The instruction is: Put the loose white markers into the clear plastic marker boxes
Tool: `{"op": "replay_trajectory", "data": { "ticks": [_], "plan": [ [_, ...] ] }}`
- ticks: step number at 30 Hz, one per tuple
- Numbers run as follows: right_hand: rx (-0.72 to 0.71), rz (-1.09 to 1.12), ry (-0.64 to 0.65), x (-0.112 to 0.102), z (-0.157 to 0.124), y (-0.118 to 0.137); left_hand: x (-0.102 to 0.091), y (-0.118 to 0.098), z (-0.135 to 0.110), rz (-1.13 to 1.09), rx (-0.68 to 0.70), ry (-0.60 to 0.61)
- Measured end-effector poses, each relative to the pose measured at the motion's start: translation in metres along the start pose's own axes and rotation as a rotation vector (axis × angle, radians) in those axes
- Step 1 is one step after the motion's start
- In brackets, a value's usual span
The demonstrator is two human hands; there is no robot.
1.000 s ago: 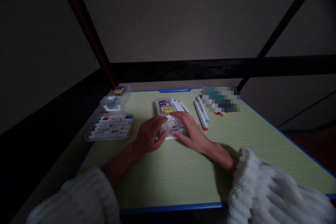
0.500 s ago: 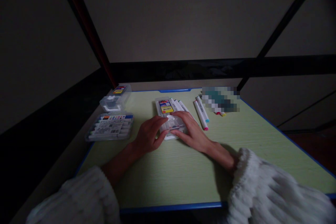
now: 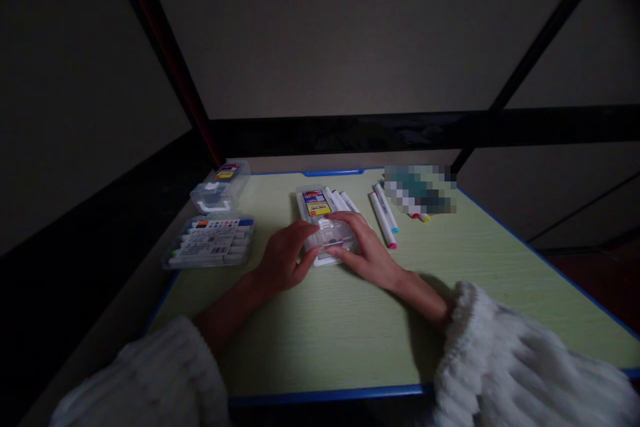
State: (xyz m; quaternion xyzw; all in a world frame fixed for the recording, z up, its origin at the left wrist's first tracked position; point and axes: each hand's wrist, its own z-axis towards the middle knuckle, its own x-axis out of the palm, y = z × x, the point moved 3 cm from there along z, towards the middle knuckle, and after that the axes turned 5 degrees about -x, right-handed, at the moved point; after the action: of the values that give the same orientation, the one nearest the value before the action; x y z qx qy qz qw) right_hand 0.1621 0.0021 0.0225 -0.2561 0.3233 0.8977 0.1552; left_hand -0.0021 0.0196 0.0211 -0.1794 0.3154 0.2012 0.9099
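A clear plastic marker case (image 3: 316, 203) with a yellow and blue label lies on the table between my hands. My left hand (image 3: 286, 257) grips its near left side, thumb and fingers bent around the edge. From the right, my right hand (image 3: 370, 250) holds the same end, its fingers over the top and its thumb at the near edge. A white latch (image 3: 325, 223) shows between my fingertips. Several white markers (image 3: 350, 202) lie just beyond my right hand, close against the case. The fingertips partly cover the case's near end.
Two white markers (image 3: 383, 219) with pink and blue ends lie to the right. A blurred patch (image 3: 420, 190) hides things behind them. At the left, a filled marker case (image 3: 213, 243) sits in front of another clear case (image 3: 220, 188). The table (image 3: 320, 347) has a blue edge.
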Motion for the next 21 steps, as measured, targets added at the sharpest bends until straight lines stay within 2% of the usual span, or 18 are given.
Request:
{"op": "replay_trajectory", "data": {
  "ticks": [11,21],
  "plan": [
    [0.225,0.340,-0.125,0.0059,-0.0006,-0.0086,-0.0003,-0.0002,-0.0010,0.001,-0.002,0.001],
    [0.306,0.504,-0.183,0.0091,-0.0008,-0.0105,0.0010,0.0003,-0.0012,-0.017,-0.006,0.002]
  ]
}}
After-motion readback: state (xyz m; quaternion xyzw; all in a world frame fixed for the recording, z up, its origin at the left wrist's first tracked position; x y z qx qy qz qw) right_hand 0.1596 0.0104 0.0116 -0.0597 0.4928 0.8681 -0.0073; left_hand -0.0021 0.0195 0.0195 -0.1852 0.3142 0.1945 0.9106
